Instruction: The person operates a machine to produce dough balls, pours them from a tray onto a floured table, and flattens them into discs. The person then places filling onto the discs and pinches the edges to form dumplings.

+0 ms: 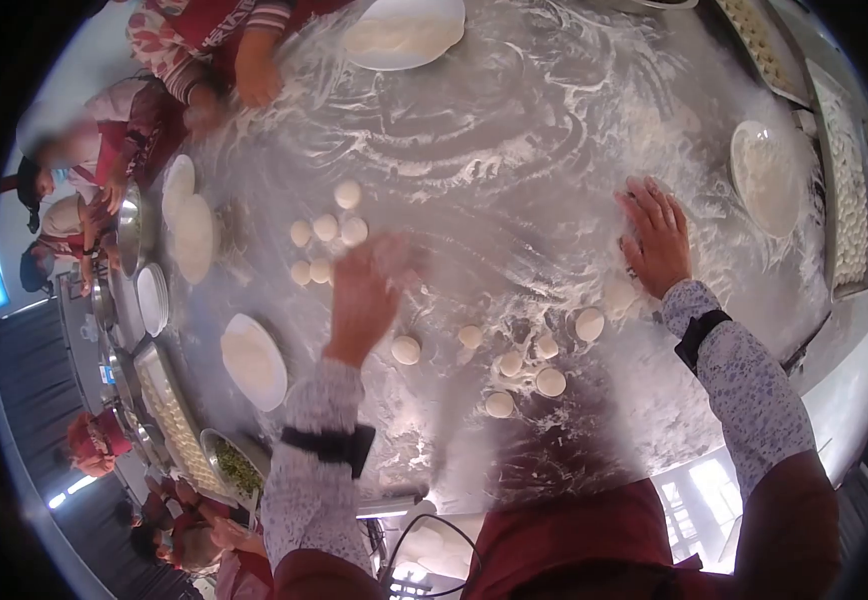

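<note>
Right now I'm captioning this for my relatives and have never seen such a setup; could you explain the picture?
There is no robot here: this single view comes from a camera on a person's head, looking forward and down. The left hand is blurred beside small, round, pale pieces; I can't tell whether it holds anything. The right hand is open, fingers spread, with nothing visible in it. Whitish powder streaks the table. Around the edges are white plates, trays and other people.

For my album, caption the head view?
Two bare hands over a flour-dusted metal table, among small round white dough pieces.
</note>
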Available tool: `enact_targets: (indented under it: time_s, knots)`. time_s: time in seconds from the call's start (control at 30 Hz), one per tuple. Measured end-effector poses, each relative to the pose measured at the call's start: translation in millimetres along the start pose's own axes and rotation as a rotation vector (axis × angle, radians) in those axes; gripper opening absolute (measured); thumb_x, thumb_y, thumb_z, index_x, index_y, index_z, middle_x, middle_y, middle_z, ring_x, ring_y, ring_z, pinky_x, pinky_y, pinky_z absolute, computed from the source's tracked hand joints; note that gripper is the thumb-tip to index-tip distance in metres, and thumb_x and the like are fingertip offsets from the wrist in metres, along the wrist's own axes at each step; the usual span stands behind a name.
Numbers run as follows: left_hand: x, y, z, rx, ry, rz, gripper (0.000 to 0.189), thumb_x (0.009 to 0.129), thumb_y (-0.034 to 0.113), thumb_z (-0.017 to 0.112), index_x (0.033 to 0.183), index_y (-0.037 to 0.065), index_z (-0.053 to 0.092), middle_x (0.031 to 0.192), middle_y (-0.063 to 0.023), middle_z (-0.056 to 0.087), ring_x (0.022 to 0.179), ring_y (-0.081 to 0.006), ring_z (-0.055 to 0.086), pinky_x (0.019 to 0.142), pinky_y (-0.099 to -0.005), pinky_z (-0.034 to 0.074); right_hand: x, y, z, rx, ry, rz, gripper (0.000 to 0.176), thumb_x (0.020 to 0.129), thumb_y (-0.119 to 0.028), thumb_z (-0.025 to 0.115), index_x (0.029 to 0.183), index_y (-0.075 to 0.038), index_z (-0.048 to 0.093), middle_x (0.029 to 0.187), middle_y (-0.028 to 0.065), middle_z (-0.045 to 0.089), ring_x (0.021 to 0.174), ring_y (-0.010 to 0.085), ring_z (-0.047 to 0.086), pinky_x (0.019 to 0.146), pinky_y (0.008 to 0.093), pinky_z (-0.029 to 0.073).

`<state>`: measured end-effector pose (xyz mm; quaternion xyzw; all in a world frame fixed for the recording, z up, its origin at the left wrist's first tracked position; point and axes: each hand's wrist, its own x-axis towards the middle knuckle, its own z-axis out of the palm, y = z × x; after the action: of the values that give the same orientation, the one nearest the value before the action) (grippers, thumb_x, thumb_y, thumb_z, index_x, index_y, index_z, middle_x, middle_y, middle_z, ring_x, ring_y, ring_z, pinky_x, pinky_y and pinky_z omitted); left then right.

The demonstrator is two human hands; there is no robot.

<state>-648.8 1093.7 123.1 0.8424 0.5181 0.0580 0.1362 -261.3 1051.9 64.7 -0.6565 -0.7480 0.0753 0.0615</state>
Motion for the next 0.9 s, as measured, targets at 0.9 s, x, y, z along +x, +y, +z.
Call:
enact_targets:
  time_s: [0.9]
  knots:
    - [17.5,86.7,75.7,0.041,0.149,-0.046,0.055,0.087,0.04,0.054,0.138,0.025,0.039,0.146,-0.0066,0.029,0.134,-0.032,0.025,0.104,-0.0621,0.015,1.1,1.1,0.3,-0.034,0.026,-0.045,0.054,0.085,-0.022,0.048,0.138,-0.019,0.036,0.146,0.0053,0.03,0.138,0.025,0.022,0.113,0.0439,0.015]
